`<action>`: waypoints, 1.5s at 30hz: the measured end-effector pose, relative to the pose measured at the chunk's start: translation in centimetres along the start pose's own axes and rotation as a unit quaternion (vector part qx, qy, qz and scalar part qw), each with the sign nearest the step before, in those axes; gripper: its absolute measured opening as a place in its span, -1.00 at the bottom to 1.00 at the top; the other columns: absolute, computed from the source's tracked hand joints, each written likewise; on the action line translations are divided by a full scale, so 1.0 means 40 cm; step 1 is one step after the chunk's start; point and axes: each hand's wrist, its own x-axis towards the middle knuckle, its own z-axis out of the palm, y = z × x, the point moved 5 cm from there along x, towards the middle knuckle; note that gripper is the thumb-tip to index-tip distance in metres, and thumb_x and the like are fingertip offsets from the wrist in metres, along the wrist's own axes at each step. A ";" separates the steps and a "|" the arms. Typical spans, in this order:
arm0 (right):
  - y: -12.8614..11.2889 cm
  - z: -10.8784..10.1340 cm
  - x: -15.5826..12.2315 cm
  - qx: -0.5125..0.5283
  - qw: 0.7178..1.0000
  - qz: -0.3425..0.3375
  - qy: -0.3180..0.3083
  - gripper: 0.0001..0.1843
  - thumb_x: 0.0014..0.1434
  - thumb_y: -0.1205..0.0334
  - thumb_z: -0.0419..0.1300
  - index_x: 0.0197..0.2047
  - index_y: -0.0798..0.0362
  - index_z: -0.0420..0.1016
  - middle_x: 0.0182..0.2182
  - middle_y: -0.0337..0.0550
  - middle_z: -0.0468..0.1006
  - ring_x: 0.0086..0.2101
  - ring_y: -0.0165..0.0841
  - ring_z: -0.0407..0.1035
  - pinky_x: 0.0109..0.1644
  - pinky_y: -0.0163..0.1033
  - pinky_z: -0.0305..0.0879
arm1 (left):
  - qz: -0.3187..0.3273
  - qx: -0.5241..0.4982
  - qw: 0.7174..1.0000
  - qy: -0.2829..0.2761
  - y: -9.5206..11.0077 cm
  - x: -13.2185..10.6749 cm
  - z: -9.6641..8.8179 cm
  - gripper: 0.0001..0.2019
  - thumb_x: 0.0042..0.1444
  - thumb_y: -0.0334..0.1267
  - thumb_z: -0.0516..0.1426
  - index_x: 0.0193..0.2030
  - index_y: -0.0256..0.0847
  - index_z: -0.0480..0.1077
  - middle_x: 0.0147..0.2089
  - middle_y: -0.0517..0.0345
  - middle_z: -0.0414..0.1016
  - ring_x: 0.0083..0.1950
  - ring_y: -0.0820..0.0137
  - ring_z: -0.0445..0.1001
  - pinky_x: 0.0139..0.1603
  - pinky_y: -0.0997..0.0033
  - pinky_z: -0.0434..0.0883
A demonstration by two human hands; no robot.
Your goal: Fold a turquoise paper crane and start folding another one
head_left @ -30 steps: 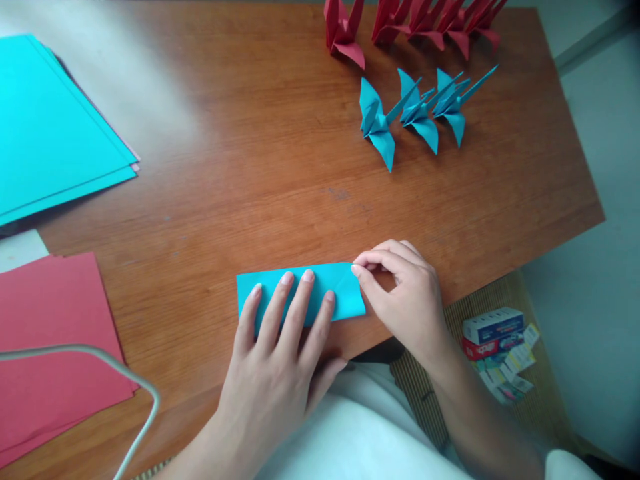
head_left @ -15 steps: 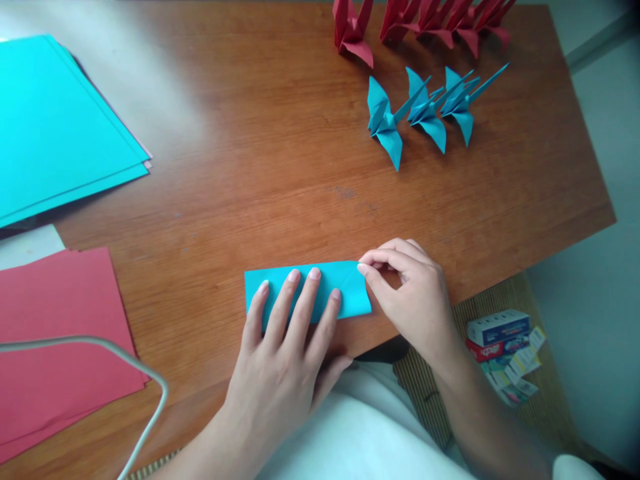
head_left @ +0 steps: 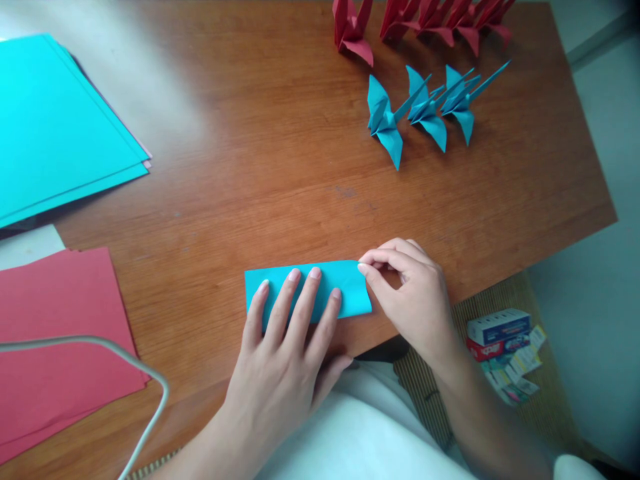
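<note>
A wooden table (head_left: pixel 275 167) spans the view. At its left, a stack of blue sheets (head_left: pixel 65 133) lies beyond a stack of red sheets (head_left: pixel 55 293). The person's left hand (head_left: pixel 277 367) is spread flat, 4 fingertips on a folded blue paper (head_left: pixel 353 287) near the table's front edge. The right hand (head_left: pixel 420 300) is narrowed, thumb and finger pinching that paper's far right corner. Beyond stand red cranes (head_left: pixel 440 35) and, nearer, 3 smaller-looking blue cranes (head_left: pixel 427 113).

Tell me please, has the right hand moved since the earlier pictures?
No: the right hand shows no clear shift against the scuff marks; the whole view shifted.
</note>
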 end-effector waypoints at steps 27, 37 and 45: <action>0.002 0.003 -0.004 -0.023 1.000 -0.010 0.011 -0.87 0.26 0.37 0.25 -0.32 -0.01 0.56 -0.36 -0.23 0.55 -0.28 -0.29 0.37 -0.17 -0.14 0.33 | 0.002 0.011 1.000 -0.010 0.005 0.000 -0.001 -0.29 0.27 0.16 0.13 0.43 -0.22 0.25 0.53 -0.21 0.08 0.52 -0.14 0.09 0.50 -0.27 -0.05; -0.016 0.002 -0.011 -0.093 0.989 -0.095 0.066 -0.88 0.28 0.37 0.24 -0.13 0.03 0.56 -0.21 -0.09 0.58 -0.18 -0.23 0.42 -0.06 -0.10 0.39 | -0.001 0.034 0.999 -0.025 0.013 0.007 -0.013 -0.27 0.28 0.17 0.11 0.45 -0.25 0.20 0.52 -0.23 0.09 0.51 -0.15 0.10 0.47 -0.26 0.00; -0.072 0.040 0.003 -0.145 0.960 -0.206 -0.126 -0.79 0.39 0.35 0.08 -0.16 -0.03 0.55 -0.20 -0.11 0.58 -0.15 -0.25 0.39 -0.10 -0.14 0.32 | 0.053 0.036 0.998 0.001 -0.019 0.054 -0.071 -0.45 0.37 0.03 0.04 0.23 -0.43 0.44 0.32 -0.16 0.45 0.27 -0.10 0.43 0.15 -0.07 0.42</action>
